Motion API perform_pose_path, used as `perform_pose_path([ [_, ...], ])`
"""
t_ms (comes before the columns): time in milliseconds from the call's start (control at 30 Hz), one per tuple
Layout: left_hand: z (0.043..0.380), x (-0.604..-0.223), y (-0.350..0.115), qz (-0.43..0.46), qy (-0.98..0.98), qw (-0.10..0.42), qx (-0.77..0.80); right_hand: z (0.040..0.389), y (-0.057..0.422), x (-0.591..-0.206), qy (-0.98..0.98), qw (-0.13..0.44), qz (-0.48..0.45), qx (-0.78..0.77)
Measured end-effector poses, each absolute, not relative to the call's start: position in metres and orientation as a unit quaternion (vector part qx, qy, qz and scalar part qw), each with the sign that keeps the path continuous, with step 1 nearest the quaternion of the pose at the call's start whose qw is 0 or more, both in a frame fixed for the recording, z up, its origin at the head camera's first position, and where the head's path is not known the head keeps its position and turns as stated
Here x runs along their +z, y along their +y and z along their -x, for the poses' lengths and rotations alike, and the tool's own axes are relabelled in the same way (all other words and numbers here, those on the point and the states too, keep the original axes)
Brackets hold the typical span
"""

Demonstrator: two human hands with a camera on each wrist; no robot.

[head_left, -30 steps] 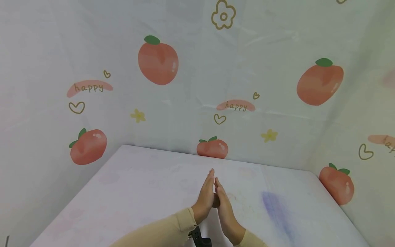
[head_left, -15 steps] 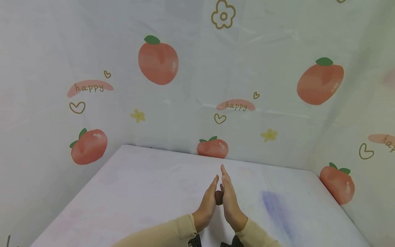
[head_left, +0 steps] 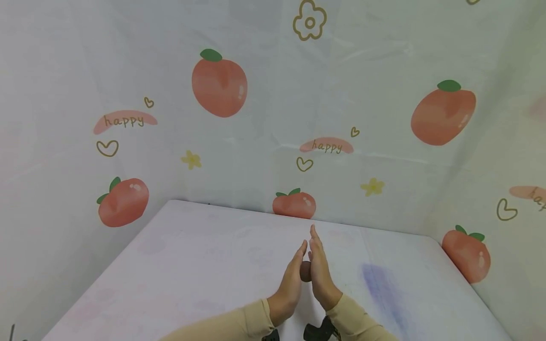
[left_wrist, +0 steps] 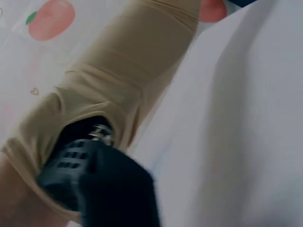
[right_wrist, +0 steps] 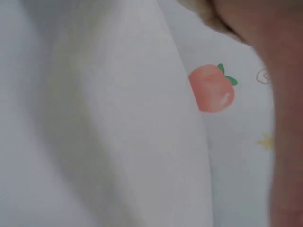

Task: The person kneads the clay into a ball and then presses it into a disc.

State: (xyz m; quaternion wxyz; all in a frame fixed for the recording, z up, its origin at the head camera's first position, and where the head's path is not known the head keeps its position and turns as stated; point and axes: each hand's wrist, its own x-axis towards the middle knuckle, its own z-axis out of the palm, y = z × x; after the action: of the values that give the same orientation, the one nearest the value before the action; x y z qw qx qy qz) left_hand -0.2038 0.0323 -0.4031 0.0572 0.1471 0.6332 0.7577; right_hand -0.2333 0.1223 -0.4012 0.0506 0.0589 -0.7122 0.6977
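Observation:
In the head view a small dark brown ball (head_left: 305,271) sits between two upright, flat palms. My left hand (head_left: 291,289) presses it from the left, fingers straight and pointing away from me. From the other side my right hand (head_left: 323,278) presses the ball, fingers also straight, its tips reaching slightly farther than the left ones. Both hands lean together like a steep roof over the table. The ball's sides are partly hidden by the palms. Neither wrist view shows the ball; blurred skin (right_wrist: 291,118) fills the right edge of the right wrist view.
A white table (head_left: 204,255) with a faded purple smear (head_left: 384,293) lies beneath the hands. Behind it hangs a white curtain (head_left: 256,142) printed with peaches. Black wrist devices (head_left: 320,329) show under the beige sleeves, and one fills the lower left wrist view.
My right hand has slid forward past the left, while the left has drawn back slightly. Both hands and the ball have shifted a little to the right.

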Motion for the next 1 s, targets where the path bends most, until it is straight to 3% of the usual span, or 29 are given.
perform_pose_path([
  [533,0.222,-0.397,0.026,-0.082,0.634,0.055,0.767,0.213,0.112,-0.414,-0.719,-0.004,-0.045,0.693],
  [1000,0.228,-0.419,0.028,-0.060,0.644,0.040,0.762,0.201,0.106,-0.404,-0.717,0.007,-0.084,0.692],
])
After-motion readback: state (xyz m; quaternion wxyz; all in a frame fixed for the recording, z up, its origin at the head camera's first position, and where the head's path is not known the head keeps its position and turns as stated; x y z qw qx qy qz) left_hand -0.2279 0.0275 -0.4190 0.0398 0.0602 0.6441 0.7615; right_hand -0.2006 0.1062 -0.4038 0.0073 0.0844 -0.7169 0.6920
